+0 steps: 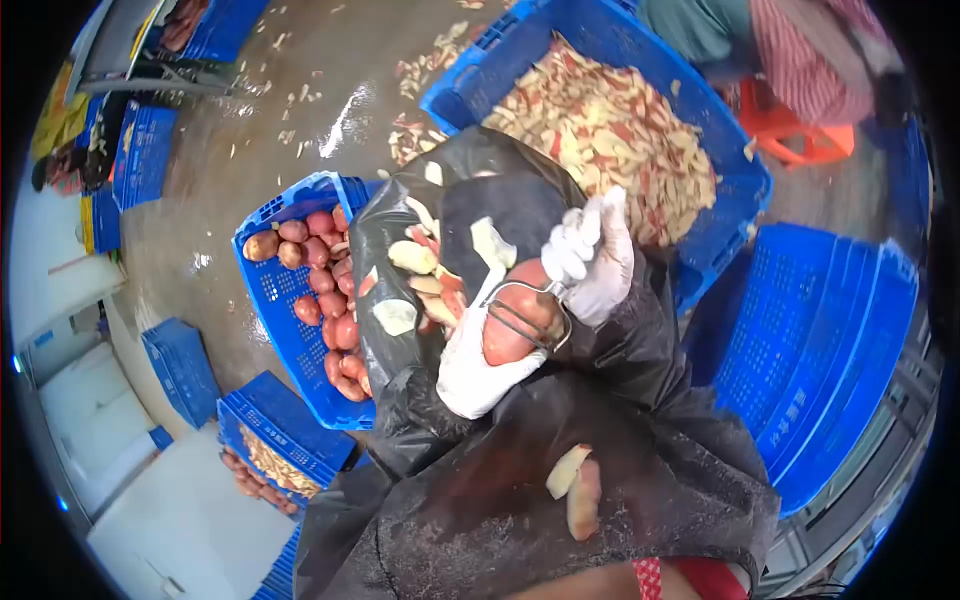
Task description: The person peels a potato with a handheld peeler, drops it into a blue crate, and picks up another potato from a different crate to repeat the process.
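Observation:
My left hand (478, 365), in a white glove, is wrapped round a red-skinned potato (508, 338) above my lap. My right hand (598, 262), also gloved, grips a peeler (557, 289) whose metal frame and blade lie across the potato. The peeler's handle is hidden in my fingers. Pale and red-edged peelings (412, 257) lie on the black apron (640, 430) over my left leg, and two more strips (575, 490) rest lower on my lap.
A blue crate (300, 385) of red potatoes (320, 280) stands left. Ahead sits a large blue crate (735, 140) heaped with peelings (610, 130). Stacked blue crates (815, 350) stand right. Another person (770, 50) is near an orange stool (810, 140). Peelings litter the wet floor (300, 130).

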`<control>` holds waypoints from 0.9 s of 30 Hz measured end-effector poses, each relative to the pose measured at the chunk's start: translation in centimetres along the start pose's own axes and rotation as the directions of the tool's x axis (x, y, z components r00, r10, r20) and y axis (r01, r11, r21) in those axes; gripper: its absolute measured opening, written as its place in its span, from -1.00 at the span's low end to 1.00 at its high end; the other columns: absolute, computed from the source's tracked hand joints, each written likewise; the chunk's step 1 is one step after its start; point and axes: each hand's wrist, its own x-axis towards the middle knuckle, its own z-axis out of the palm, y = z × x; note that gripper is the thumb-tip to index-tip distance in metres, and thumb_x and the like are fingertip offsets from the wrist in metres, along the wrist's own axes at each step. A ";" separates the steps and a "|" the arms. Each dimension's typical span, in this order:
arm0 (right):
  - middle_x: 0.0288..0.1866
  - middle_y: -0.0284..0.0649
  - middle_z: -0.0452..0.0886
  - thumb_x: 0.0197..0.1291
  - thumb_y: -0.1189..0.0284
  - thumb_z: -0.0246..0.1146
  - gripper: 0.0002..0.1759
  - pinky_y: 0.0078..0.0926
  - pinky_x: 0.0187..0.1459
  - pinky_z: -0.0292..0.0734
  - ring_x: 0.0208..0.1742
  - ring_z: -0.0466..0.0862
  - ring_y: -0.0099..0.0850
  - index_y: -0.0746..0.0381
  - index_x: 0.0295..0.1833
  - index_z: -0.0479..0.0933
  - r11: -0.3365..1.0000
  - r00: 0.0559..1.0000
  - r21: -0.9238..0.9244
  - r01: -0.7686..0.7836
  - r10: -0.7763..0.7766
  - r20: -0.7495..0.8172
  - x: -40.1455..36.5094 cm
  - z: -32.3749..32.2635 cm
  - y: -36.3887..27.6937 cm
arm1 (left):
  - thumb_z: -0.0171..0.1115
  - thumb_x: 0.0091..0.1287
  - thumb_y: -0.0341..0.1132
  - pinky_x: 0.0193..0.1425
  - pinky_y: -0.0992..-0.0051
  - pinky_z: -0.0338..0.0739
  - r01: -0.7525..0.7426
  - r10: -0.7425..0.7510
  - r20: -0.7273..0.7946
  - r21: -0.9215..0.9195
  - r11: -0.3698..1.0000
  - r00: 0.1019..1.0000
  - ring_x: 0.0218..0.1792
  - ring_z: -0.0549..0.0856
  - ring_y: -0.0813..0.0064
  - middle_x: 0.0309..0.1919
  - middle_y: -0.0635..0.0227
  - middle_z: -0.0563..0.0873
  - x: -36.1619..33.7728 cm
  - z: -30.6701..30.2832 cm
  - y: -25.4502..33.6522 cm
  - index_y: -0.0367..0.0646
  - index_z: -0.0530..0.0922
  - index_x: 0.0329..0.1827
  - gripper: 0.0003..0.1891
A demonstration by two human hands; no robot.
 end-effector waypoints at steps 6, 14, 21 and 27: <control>-0.74 -0.37 0.29 0.46 0.06 -0.15 -0.50 -0.46 -0.61 0.32 -0.71 0.34 -0.48 0.10 -0.51 0.30 0.975 0.980 -0.117 0.188 -0.194 -0.049 4.9 -5.8 -5.0 | 0.57 -0.10 -0.21 0.30 0.23 0.26 -0.190 0.228 -0.107 0.281 0.941 0.968 0.09 0.48 0.17 0.10 0.10 0.47 0.7 0.5 0.9 -0.28 0.24 0.37 -0.06; -0.74 -0.42 0.24 0.37 0.12 0.03 -0.54 -0.55 -0.67 0.23 -0.75 0.31 -0.56 0.06 -0.60 0.30 0.976 0.997 0.216 0.000 0.017 -0.073 4.6 -3.9 -6.0 | 0.61 -0.16 -0.13 0.31 0.22 0.23 -0.214 0.245 -0.048 0.340 0.916 0.968 0.16 0.43 0.06 0.15 0.08 0.46 0.9 1.1 -0.1 -0.34 0.17 0.39 0.07; -0.75 -0.49 0.25 0.41 0.19 0.02 -0.63 -0.53 -0.68 0.27 -0.76 0.29 -0.56 0.02 -0.51 0.30 0.937 0.947 -0.190 0.292 -0.311 -0.076 5.0 -5.0 -5.5 | 0.60 -0.15 -0.13 0.31 0.17 0.24 -0.209 0.235 -0.021 0.389 0.897 0.972 0.22 0.36 0.06 0.20 0.05 0.41 1.0 1.3 0.2 -0.30 0.11 0.43 0.09; -0.77 -0.46 0.25 0.34 0.13 0.11 -0.55 -0.54 -0.68 0.30 -0.76 0.34 -0.55 0.02 -0.61 0.27 0.963 0.894 -0.241 0.122 -0.212 -0.396 6.6 -4.4 -6.0 | 0.59 -0.14 -0.18 0.36 0.15 0.18 -0.226 0.236 -0.050 0.154 0.962 0.970 0.25 0.38 0.08 0.24 0.03 0.41 0.9 1.9 -1.6 -0.31 0.10 0.43 0.09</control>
